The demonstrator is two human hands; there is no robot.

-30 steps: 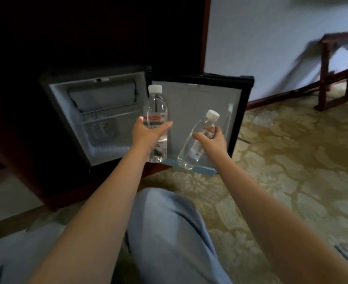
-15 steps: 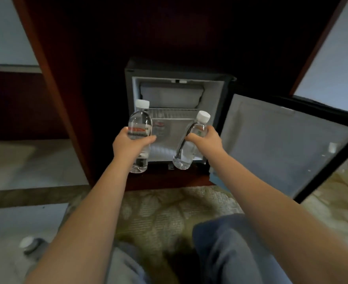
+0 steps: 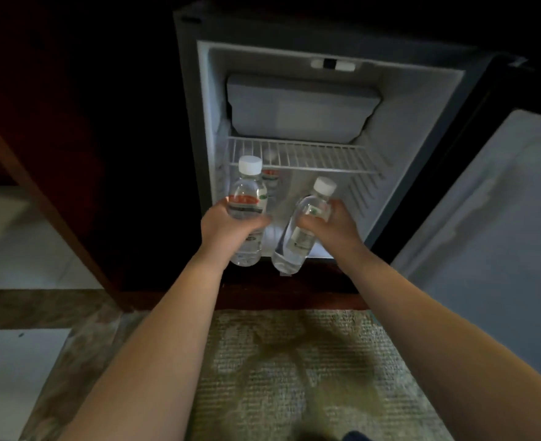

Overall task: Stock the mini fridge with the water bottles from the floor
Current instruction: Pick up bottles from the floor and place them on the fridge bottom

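Observation:
The mini fridge (image 3: 406, 128) stands open in a dark wooden cabinet, straight ahead. My left hand (image 3: 227, 227) grips an upright clear water bottle (image 3: 248, 198) with a white cap and red label, at the fridge's lower left opening. My right hand (image 3: 332, 224) holds a second clear bottle (image 3: 297, 243), tilted with its cap up and to the right, at the lower middle. Both bottles hang in front of the bottom compartment. Another bottle (image 3: 270, 178) with a red label stands inside, under the wire shelf (image 3: 310, 157).
The fridge door (image 3: 498, 198) is swung open to the right. A grey freezer box (image 3: 301, 106) fills the upper part. The dark cabinet panel (image 3: 81, 138) flanks the left. Patterned carpet (image 3: 294, 377) lies below my arms, pale floor at left.
My view has moved closer and centred on the fridge. Both hands have carried their bottles forward to the lower opening.

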